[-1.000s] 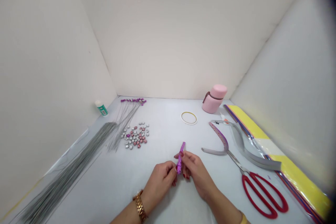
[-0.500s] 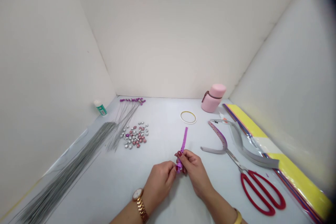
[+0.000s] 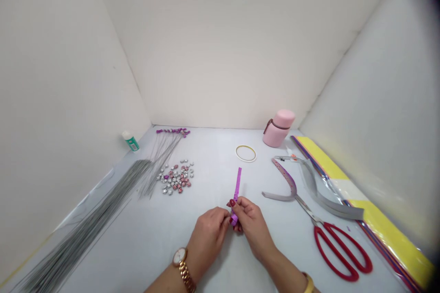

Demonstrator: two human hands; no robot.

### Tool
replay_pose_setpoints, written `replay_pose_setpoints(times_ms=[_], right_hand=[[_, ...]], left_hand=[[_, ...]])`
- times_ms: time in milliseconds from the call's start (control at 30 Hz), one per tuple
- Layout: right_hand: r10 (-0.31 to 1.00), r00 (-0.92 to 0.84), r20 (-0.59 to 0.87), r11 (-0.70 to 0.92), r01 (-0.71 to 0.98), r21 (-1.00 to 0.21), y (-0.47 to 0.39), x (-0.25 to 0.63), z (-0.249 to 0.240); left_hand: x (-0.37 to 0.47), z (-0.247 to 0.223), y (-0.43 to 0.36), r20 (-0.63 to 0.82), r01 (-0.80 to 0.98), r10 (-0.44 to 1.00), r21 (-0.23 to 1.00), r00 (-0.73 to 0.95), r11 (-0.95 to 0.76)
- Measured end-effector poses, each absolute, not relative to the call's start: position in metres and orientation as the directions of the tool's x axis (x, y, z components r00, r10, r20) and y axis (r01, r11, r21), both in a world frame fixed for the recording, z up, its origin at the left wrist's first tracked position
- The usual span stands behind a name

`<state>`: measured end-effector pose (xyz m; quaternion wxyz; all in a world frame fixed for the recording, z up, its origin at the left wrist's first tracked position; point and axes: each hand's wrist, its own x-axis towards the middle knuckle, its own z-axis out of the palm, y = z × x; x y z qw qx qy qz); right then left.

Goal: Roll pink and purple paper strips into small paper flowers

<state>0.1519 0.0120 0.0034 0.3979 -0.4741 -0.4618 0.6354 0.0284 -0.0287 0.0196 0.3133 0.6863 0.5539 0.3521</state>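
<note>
A narrow purple paper strip (image 3: 237, 184) sticks up and away from my fingers, with a small folded loop at its lower end. My right hand (image 3: 252, 222) pinches the strip just above the loop, thumb on top. On the other side, my left hand (image 3: 211, 229) has its thumb and forefinger pressed on the loop's left edge. Both hands' fingertips nearly meet there, and the lower fingers are partly hidden. Small silver and pink folded stars (image 3: 177, 181) lie in a loose group to the left of my hands.
Grey wires (image 3: 92, 219) lie at left, purple-tipped stems (image 3: 172, 132) behind. A glue stick (image 3: 130, 141) is at back left. Tape roll (image 3: 246, 160), pink flask (image 3: 277, 135), red-handled scissors (image 3: 343, 254), grey strips (image 3: 338, 208) and yellow sheets (image 3: 388, 233) lie to the right.
The free end of the purple strip has swung slightly left. The folded loop between my fingertips looks smaller and has turned a little. Both hands keep nearly the same place.
</note>
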Motion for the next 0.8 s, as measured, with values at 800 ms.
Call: replay_pose_setpoints(times_ms=[800], right_hand=[[0.920,-0.313,-0.236,-0.258,-0.030,-0.966,0.0132,0.1523,0.0045]], left_hand=[[0.0298,0.0160,-0.0243,-0.039,0.155,0.999,0.987,0.012,0.036]])
